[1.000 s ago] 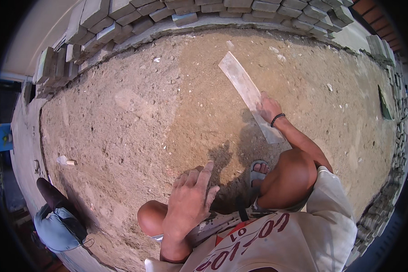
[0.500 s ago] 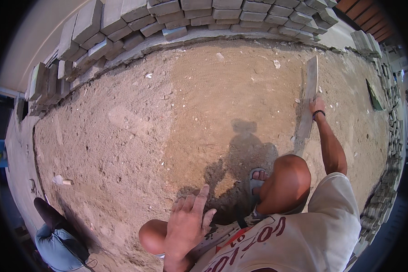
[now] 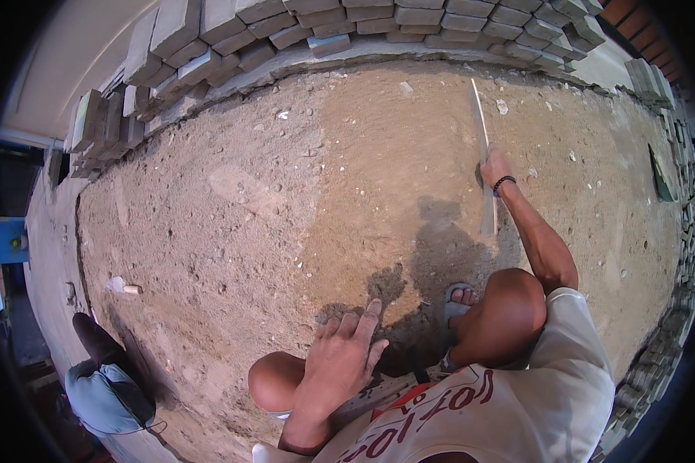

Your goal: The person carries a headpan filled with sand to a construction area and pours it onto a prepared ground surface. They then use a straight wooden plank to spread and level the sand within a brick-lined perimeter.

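The right hand (image 3: 497, 166) grasps the board (image 3: 482, 127) around its middle; the left hand (image 3: 344, 351), released, fingers spread, hovers beside the left knee (image 3: 272, 381). The board stands on its long edge on the soil (image 3: 390, 166), right of centre, between the smoother brown patch and a pale stone (image 3: 502, 106) near its far end. Drawing it well likely calls for the lower edge flat along its whole length, with light, even pressure so neither end digs in. Stones caught under it could score grooves; the free left hand might steady the near end.
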The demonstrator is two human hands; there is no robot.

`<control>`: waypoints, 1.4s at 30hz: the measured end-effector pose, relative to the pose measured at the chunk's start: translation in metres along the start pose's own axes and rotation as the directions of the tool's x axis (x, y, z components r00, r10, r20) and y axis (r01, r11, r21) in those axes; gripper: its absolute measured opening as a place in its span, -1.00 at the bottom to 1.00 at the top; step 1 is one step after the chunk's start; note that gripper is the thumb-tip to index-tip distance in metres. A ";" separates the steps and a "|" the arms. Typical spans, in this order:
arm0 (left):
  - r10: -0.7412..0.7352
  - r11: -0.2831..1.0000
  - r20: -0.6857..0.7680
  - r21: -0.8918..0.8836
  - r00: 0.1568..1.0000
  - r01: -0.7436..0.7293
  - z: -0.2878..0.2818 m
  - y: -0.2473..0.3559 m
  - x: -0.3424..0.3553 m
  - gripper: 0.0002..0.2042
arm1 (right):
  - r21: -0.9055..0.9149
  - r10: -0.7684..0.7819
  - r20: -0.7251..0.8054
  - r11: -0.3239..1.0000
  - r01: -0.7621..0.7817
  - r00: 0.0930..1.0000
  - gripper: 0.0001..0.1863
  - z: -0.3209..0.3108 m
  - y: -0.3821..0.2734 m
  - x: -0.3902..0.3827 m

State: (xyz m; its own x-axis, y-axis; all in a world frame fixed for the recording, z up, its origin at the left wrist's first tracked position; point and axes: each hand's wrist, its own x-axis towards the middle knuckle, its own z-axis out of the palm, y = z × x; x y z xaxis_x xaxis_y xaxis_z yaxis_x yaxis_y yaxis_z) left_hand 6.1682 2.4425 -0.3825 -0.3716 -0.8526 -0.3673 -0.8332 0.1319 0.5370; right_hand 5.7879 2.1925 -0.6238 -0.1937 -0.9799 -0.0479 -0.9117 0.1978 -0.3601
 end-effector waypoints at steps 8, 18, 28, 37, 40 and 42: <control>-0.009 1.000 0.065 0.020 0.998 0.007 0.012 0.011 0.000 -0.48 | -0.038 -0.150 0.123 0.987 0.156 0.981 -0.73 0.015 -0.058 0.001; -0.003 0.997 0.090 0.074 0.996 -0.004 0.020 0.035 0.012 -0.48 | 0.129 -0.365 0.200 0.930 0.344 0.909 -0.75 0.041 -0.117 -0.042; -0.044 0.998 0.030 0.039 0.999 0.043 0.018 0.025 -0.004 -0.48 | 0.028 -0.033 -0.107 0.999 0.037 0.994 -0.69 -0.008 -0.013 -0.036; -0.060 0.997 0.074 -0.042 0.995 0.063 0.018 -0.001 -0.007 -0.47 | 0.072 -0.327 0.213 0.945 0.319 0.921 -0.68 0.069 -0.164 -0.083; -0.068 0.998 0.027 0.002 0.997 0.068 0.023 -0.010 -0.010 -0.47 | 0.099 -0.410 0.305 0.911 0.400 0.860 -0.71 0.072 -0.192 -0.094; -0.066 0.998 0.052 0.002 0.996 0.066 0.022 -0.010 -0.010 -0.48 | 0.092 -0.490 0.390 0.863 0.497 0.780 -0.73 0.067 -0.216 -0.108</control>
State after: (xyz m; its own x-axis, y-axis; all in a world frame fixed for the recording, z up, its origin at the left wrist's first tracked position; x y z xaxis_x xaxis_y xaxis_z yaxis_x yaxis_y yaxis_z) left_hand 6.1708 2.4610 -0.4009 -0.3365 -0.8323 -0.4405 -0.8567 0.0763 0.5102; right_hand 6.0296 2.2541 -0.6031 0.4372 -0.8711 -0.2237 -0.8496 -0.3184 -0.4205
